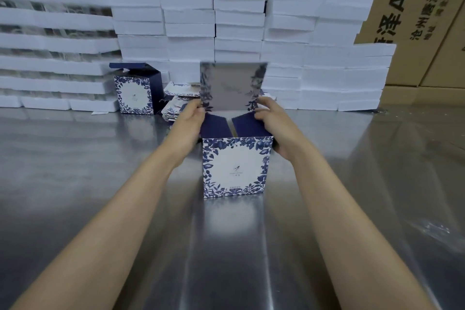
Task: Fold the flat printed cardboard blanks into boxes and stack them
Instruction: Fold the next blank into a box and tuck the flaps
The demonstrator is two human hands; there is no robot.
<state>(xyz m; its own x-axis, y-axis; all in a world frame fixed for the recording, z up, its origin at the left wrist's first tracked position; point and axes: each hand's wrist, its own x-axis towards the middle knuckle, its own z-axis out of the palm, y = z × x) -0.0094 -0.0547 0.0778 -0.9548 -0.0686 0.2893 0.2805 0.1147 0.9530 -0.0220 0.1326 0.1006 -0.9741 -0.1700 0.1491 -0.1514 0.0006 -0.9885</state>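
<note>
Gripping the box [235,168] with left hand [187,126] and right hand [273,122], both curled over its side flaps. Upright between them on the worktop [100,184].

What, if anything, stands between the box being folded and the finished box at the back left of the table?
A loose pile of flat blanks lies just right of the finished box, roughly on the straight line from the held box. The left hand grips that side. Lifting over the pile would probably avoid it.

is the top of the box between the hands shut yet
Open: the box has its lid standing upright, with two blue side flaps folded inward below it.
</note>
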